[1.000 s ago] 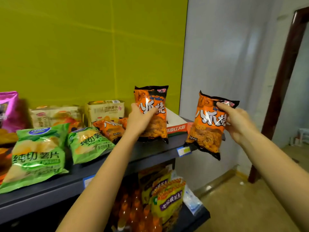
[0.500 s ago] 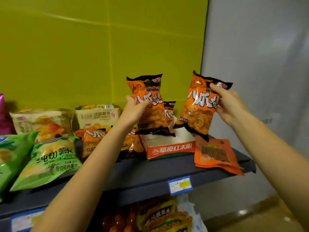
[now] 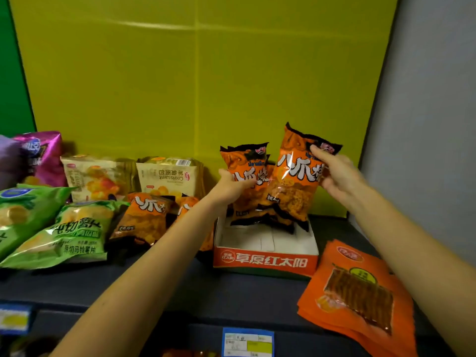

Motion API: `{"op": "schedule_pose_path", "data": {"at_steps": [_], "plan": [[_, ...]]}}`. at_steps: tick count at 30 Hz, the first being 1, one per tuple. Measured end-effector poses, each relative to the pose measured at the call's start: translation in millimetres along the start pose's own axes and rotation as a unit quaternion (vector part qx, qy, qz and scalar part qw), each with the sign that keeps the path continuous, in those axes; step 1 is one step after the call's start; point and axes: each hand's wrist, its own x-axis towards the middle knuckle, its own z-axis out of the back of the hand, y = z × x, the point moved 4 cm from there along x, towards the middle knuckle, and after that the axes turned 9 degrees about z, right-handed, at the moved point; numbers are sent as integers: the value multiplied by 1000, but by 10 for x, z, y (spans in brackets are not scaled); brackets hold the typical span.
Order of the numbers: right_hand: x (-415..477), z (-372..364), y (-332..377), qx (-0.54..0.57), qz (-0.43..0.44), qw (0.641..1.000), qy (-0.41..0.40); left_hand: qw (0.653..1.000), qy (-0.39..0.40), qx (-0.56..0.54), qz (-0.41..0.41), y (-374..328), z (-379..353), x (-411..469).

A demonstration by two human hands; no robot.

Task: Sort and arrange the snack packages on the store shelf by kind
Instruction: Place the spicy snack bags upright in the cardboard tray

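My left hand [image 3: 229, 188] grips an orange-and-black snack bag [image 3: 243, 176] by its left side. My right hand [image 3: 334, 173] holds a second identical orange bag [image 3: 293, 186] near its top right corner. Both bags stand upright with their lower ends inside a red-and-white cardboard display box [image 3: 265, 261] on the dark shelf [image 3: 180, 292]; another orange bag lies behind them in the box. Two more of the same orange bags [image 3: 144, 217] lie on the shelf left of the box, partly hidden by my left forearm.
Green chip bags [image 3: 74, 233] lie at the front left, cream croissant packs [image 3: 170, 176] and a purple bag [image 3: 41, 155] stand behind them. A stack of flat orange pouches [image 3: 358, 289] overhangs the shelf's right front. Blue price tags [image 3: 247, 342] line the shelf edge. A yellow panel backs the shelf.
Both hands carried the orange bags from in front of the shelf down and back, so their lower ends now sit in the red box. The view turned to face the shelf.
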Motion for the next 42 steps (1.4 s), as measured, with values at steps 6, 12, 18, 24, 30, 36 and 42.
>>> {"op": "schedule_pose_path", "data": {"at_steps": [6,12,18,24,30,36,42], "plan": [[163,6,-501,-44,-30,998,39,996,3,79,30,138,-24,126],[339,77,-618,-131,12,988,78,976,-84,199,-37,121,52,250],[379,54,-643,-271,87,955,79,949,-139,269,-91,101,101,232],[370,28,-733,-388,99,912,88,925,-157,336,-82,150,139,278],[299,22,-706,-408,65,906,87,931,-135,330,-79,155,218,308],[197,44,-552,-434,61,896,65,924,-181,324,-89,60,283,169],[-137,228,-72,-468,101,878,23,898,-229,279,-250,-124,344,-373]]}}
